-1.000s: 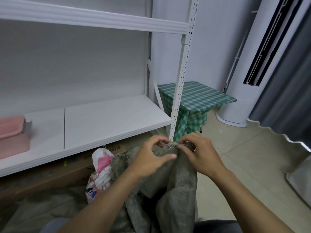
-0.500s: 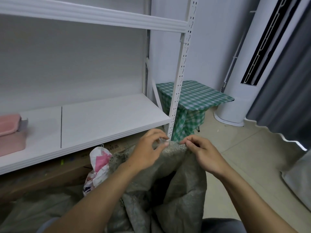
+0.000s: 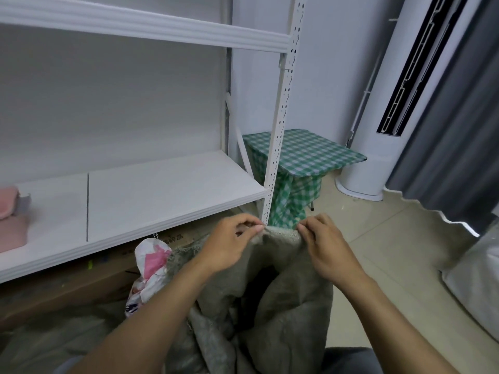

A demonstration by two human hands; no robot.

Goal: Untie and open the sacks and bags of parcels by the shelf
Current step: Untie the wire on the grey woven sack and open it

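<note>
A person's left hand (image 3: pixel 229 245) and right hand (image 3: pixel 328 251) each pinch the top edge of a grey sack (image 3: pixel 280 292), held apart with its dark mouth gaping between them. Just left of the left hand sits a pink-and-white bag (image 3: pixel 151 268). Beyond both hands stands a white shelf (image 3: pixel 162 195).

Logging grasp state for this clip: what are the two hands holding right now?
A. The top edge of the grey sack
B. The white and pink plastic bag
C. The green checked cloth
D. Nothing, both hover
A: the left hand and the right hand each pinch the top edge of the grey sack, with a stretch of that edge between them.
</note>
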